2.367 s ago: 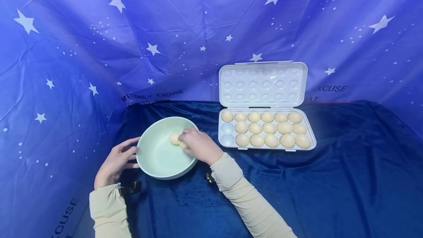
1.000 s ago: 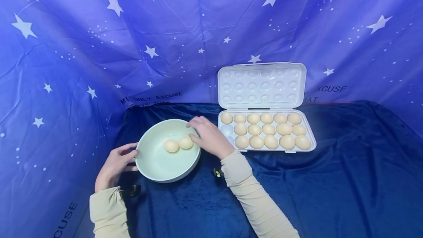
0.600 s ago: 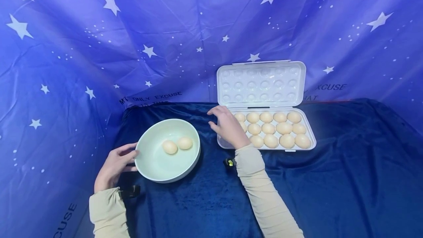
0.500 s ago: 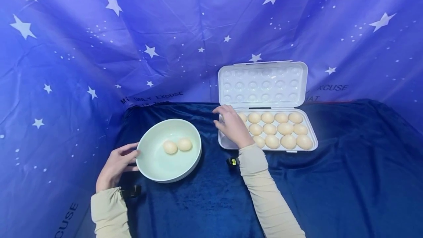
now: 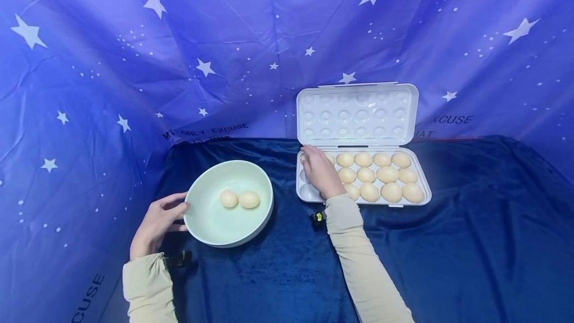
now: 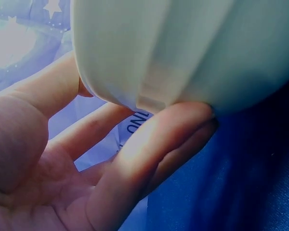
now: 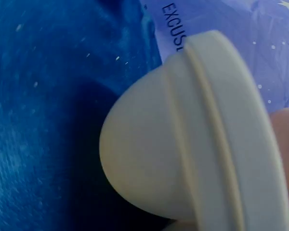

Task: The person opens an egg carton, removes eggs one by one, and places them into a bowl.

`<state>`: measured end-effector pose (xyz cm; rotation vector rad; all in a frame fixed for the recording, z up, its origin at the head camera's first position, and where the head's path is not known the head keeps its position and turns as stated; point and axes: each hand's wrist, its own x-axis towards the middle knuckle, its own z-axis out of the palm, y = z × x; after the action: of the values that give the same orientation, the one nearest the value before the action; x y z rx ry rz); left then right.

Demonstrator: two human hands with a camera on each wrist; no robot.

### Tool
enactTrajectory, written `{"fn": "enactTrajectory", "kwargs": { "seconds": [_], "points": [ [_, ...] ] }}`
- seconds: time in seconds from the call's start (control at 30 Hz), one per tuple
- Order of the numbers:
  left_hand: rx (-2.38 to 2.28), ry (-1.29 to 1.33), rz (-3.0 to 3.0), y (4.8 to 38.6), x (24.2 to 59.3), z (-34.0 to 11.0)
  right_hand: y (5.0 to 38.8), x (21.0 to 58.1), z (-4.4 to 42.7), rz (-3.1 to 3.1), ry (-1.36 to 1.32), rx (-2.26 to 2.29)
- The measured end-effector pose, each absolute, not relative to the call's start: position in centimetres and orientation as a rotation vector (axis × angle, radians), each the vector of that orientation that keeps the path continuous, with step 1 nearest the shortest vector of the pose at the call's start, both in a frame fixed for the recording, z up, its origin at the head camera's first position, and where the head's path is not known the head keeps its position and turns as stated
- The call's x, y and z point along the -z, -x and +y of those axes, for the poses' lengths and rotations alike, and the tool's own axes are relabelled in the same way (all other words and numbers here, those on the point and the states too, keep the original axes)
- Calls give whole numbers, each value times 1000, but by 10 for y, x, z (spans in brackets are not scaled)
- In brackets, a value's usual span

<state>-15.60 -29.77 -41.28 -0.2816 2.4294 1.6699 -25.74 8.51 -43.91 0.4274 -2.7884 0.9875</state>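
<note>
Nearest, a beige sleeve (image 5: pixel 148 283) leads to the left hand (image 5: pixel 154 221), its loosely bent fingers touching the outer left wall of the pale green bowl (image 5: pixel 204 221). The bowl stands on dark blue velvet cloth (image 5: pixel 255 283) and holds two eggs (image 5: pixel 229 198), side by side. Right of the bowl, the right hand (image 5: pixel 320 171) bends over the near-bowl end of a white plastic egg box (image 5: pixel 309 193); whether it grips anything cannot be told. More eggs (image 5: pixel 365 175) fill cups farther from the bowl. Beyond the bowl hangs a star-printed backdrop (image 5: pixel 251 19).
</note>
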Motion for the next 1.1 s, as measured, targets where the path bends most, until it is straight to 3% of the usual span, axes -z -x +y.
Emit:
{"fn": "enactTrajectory", "kwargs": {
  "seconds": [1.1],
  "points": [
    [-1702, 273, 2408, 156, 414, -297, 262, 448, 86, -2712, -468, -944]
  ]
}}
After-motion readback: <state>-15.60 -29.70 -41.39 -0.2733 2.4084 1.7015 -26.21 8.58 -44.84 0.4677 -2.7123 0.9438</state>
